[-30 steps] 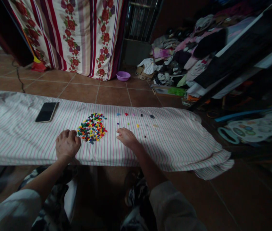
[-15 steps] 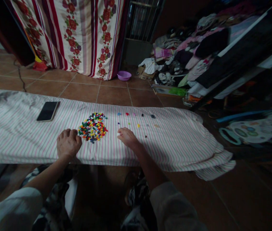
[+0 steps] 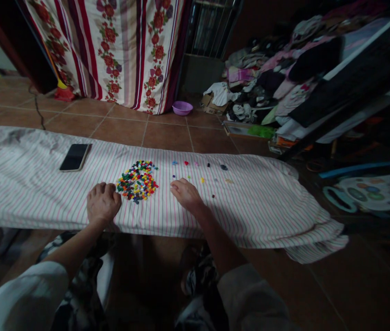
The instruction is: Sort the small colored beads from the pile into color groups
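Work seemed paused around the pile of pieces (image 3: 146, 184).
Left hand (image 3: 104, 202) curled to its left, right hand (image 3: 185, 194) pinched to its right, contents unclear; neither had shifted.

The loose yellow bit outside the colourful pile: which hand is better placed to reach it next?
Probably the right hand: it is close to the yellow bit, while the left hand is across the pile.

On the cloth (image 3: 257, 207), the heaped pieces (image 3: 146, 182) lie right of the phone (image 3: 75, 157), left of scattered pieces (image 3: 202, 180).
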Tool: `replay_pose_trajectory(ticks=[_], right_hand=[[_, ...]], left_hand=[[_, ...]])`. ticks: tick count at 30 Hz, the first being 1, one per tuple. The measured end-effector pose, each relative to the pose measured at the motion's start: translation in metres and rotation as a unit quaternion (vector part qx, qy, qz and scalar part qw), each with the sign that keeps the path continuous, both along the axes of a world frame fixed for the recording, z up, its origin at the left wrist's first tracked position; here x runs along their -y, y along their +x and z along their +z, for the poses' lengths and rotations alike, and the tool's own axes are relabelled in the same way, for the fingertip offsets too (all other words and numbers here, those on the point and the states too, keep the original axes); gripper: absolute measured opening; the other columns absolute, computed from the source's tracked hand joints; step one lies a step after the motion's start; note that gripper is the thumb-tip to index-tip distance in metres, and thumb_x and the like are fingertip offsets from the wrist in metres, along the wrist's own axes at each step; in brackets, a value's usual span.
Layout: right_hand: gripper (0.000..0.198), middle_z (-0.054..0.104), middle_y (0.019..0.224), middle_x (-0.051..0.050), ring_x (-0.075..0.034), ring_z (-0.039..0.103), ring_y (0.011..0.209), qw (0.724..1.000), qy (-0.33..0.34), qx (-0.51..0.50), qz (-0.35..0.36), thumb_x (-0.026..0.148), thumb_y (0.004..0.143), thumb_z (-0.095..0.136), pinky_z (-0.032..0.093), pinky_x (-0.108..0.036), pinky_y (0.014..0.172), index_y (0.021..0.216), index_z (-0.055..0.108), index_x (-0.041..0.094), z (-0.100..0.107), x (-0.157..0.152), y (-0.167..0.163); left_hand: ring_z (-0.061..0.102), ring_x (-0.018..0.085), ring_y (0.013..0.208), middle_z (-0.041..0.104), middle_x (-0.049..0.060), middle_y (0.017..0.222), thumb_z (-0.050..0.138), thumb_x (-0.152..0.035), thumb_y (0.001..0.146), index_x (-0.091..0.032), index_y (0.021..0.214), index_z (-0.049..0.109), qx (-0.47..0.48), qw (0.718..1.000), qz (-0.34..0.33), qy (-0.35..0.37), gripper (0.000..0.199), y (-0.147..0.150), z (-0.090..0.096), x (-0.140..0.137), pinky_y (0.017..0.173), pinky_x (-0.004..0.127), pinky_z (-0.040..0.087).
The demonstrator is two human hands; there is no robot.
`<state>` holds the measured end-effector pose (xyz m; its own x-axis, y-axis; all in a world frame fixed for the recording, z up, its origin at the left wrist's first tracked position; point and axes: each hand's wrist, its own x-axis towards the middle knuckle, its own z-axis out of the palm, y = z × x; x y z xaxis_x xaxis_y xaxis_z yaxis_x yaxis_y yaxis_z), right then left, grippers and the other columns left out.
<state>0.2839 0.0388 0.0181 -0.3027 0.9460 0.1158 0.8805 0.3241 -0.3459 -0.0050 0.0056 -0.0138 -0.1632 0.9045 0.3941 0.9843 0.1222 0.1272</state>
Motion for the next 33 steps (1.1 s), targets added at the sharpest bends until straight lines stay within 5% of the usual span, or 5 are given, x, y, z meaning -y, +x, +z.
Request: replay_pose_trajectory(ticks=[8,15,33], right_hand=[[0.019,0.060,0.098,-0.004,-0.014,0.058,0.092,0.992,0.014,-0.066,0.104,0.019,0.095,0.050,0.045,-0.025,0.083,0.103,0.067,0.020,-0.010,0.003,-0.032],[0.019,0.058,0.101,-0.005,-0.015,0.058,0.092,0.988,-0.028,-0.030,0.147,0.019,0.094,0.052,0.046,-0.024,0.079,0.104,0.067,0.021,-0.015,0.006,-0.063],[0.020,0.058,0.106,-0.005,-0.016,0.057,0.096,0.990,-0.028,0.006,0.135,0.016,0.093,0.046,0.046,-0.027,0.082,0.105,0.061,0.022,-0.020,-0.004,-0.080]], left_hand=[[0.053,0.029,0.109,0.060,0.012,0.113,0.043,-0.028,0.086,-0.019,0.101,0.065,-0.013,1.000,-0.001,0.001,0.028,-0.001,0.000,0.000,0.090,0.042,0.042],[0.054,0.029,0.109,0.061,0.013,0.114,0.044,-0.027,0.085,-0.018,0.102,0.065,-0.003,1.000,0.000,-0.006,0.029,0.000,0.002,0.000,0.092,0.042,0.042],[0.052,0.028,0.109,0.060,0.012,0.112,0.044,-0.027,0.085,-0.018,0.101,0.064,0.010,1.000,-0.007,0.006,0.028,0.000,0.000,-0.001,0.091,0.042,0.040]])
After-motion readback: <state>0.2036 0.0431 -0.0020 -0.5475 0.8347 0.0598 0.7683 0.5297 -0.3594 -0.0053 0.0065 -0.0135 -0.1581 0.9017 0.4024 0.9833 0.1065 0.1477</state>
